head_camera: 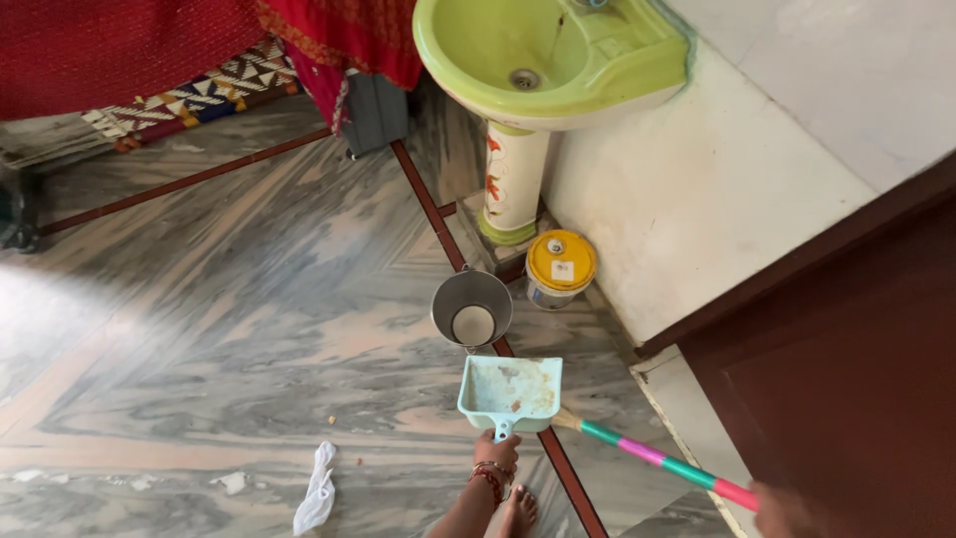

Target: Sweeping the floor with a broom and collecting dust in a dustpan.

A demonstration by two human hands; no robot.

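1. The left hand (pixel 495 451) is closed around the short handle of a pale blue dustpan (pixel 511 387), which sits flat on the marble floor (pixel 249 299), mouth pointing away from the person toward the steel bucket (pixel 471 309).
2. The right hand (pixel 779 508), at the frame's lower right edge, grips the far end of a broom handle (pixel 662 460) striped pink and green.
3. The handle's long axis runs diagonally, from that hand up-left to the dustpan's right rear corner, where the pale bristle end (pixel 566 420) touches the pan.
4. The left hand is nearer the pan; the broom head lies just right of it.
5. A white cloth (pixel 319 488) lies well left, with crumbs nearby.
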